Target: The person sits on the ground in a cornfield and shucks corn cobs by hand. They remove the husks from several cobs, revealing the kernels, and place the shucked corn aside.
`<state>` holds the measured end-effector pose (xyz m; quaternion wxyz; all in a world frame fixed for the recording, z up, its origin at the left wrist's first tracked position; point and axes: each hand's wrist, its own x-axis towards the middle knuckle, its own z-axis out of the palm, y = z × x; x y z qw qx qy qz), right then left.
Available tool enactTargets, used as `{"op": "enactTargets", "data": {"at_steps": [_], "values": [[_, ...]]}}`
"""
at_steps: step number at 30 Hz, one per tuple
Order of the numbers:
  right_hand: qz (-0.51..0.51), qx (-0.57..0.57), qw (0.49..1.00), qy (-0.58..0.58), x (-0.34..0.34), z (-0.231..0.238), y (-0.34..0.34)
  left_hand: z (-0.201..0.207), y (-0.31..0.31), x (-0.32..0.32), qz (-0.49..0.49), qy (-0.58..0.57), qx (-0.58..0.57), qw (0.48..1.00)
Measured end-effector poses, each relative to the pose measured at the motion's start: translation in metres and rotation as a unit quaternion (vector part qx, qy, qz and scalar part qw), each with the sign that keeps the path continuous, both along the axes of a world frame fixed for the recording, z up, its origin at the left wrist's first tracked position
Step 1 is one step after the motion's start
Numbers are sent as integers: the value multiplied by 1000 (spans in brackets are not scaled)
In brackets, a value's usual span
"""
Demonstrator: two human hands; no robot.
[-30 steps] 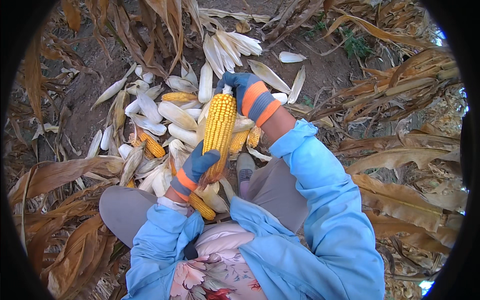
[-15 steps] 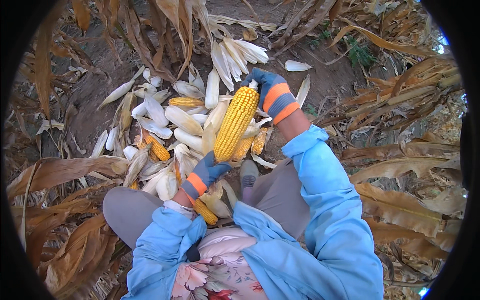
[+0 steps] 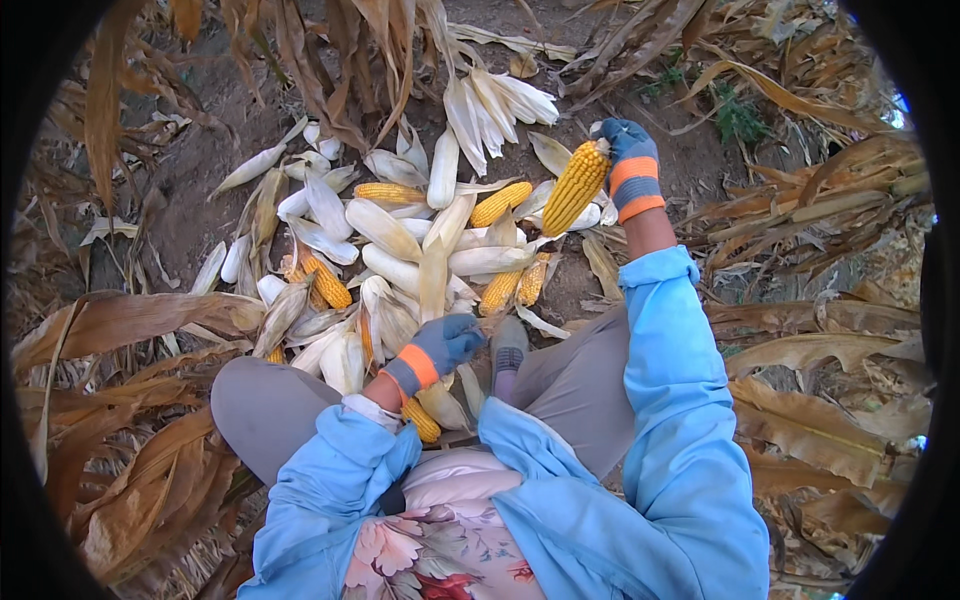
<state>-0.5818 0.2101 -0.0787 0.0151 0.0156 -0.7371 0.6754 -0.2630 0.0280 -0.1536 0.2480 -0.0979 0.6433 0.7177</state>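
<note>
My right hand (image 3: 632,160), in a blue, orange and grey glove, is closed around the stalk end of a husked yellow corn cob (image 3: 577,188). The cob hangs tilted, its tip down and to the left, above the far right of the pile. My left hand (image 3: 447,350), gloved alike, is low over the pile's near edge with nothing visible in it, its fingers loosely bent and apart. Between and beyond my hands lie corn ears in pale husks (image 3: 385,230) and several bare cobs, among them one cob (image 3: 500,203) left of the held one.
Peeled-back white husks (image 3: 492,112) hang at the far side on dry stalks. My shoe (image 3: 509,345) and bent knees border the pile's near side. Dry corn leaves (image 3: 810,410) stand to the right and more brown leaves (image 3: 140,340) to the left. Bare soil (image 3: 690,165) shows at the far right.
My left hand has come off the cob's lower end. My right hand has carried the cob away to the right and slightly farther off, uncovering another bare cob on the pile.
</note>
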Motion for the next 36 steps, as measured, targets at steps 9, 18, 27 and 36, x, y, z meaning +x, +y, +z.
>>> {"op": "enactTargets", "data": {"at_steps": [9,18,27,36], "values": [[-212,321,910,152,-47,-7,73,22,19,22,-339,83,-295,889],[165,347,922,44,-24,-29,5,25,22,24,-381,102,-345,852],[477,496,724,43,62,-81,-69,12,33,40,-387,202,-314,843],[495,432,752,-49,161,-178,-121,14,35,48,-341,186,-395,832]]}}
